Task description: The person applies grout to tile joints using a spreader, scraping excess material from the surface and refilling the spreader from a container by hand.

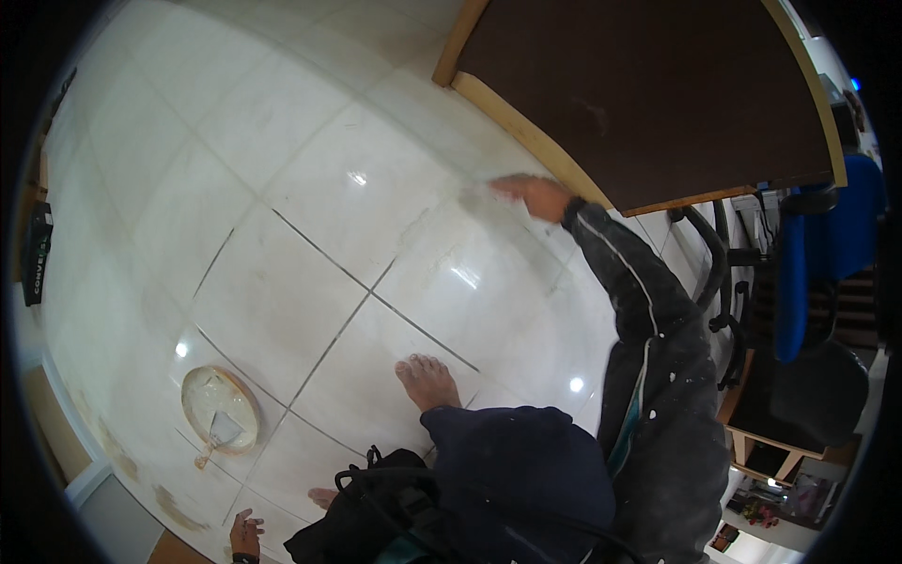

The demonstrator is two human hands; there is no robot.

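Note:
My right hand point(540, 199) is low over the white tiled floor point(310, 160), beside the lower edge of a dark brown wooden panel point(639, 85); its fingers are smeared by motion, and I cannot tell what, if anything, is in them. Pale smudged residue lies on the tiles around it. My left hand point(246, 532) hangs at the lower edge with loosely bent, separated fingers and nothing in it. A round shallow pan point(195, 395) with whitish paste sits on the floor at left, a scraper point(224, 429) resting in it. My bare foot point(427, 381) stands between.
A blue office chair point(836, 235) and black chair bases point(714, 263) crowd the right side, near a wooden table point(752, 442). A dark box point(38, 254) lies along the far left, with a pale frame point(89, 475) below it.

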